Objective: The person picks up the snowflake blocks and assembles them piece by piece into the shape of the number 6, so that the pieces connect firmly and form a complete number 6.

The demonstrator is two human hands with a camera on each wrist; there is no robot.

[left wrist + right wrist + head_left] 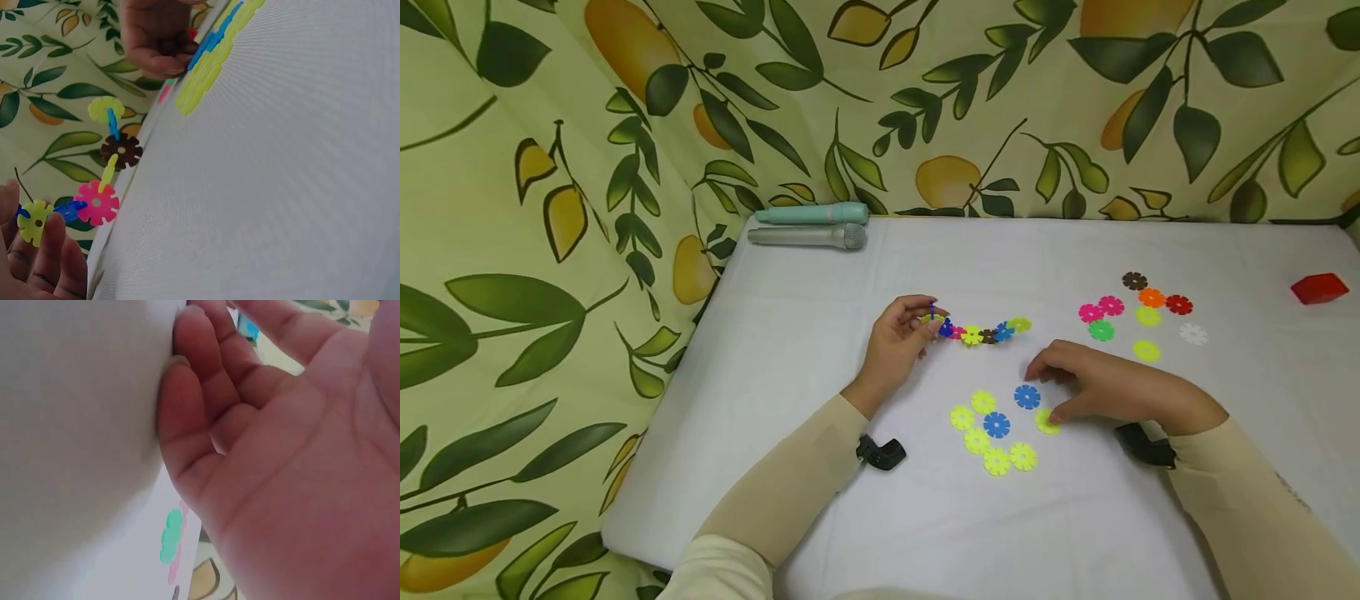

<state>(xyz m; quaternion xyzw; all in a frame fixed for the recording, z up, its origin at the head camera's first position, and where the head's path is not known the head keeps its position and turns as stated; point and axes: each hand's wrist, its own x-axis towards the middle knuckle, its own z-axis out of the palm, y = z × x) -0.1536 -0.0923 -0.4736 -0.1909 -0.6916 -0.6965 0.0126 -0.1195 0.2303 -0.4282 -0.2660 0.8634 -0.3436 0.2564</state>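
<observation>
We pinch the chain (pixel 972 335) at one end with our left hand (pixel 889 348), thumb and fingertips closing on a yellow link (pixel 31 214), probably so that the rest reaches out to the right above the table (pixel 760 367) with its slots free. Our right hand (pixel 1116 386) arches over the near discs (pixel 996 424), fingers loosely bent and apart from the thumb; the thumb tip meets a yellow disc (pixel 1042 422), though we cannot tell whether it presses. The near discs, yellow and blue, lie close to us, likely for a short reach, while the mixed far discs (pixel 1148 316) sit beyond our right hand. A green microphone (pixel 812 213) and a grey microphone (pixel 805 237) line the far left edge, presumably out of the way.

The chain is made of flat, bright discs with notched rims, slotted crosswise so neighbours turn differently. We see dark blue, pink, yellow, brown and lighter blue, with yellow at the free end; it sags slightly.
</observation>
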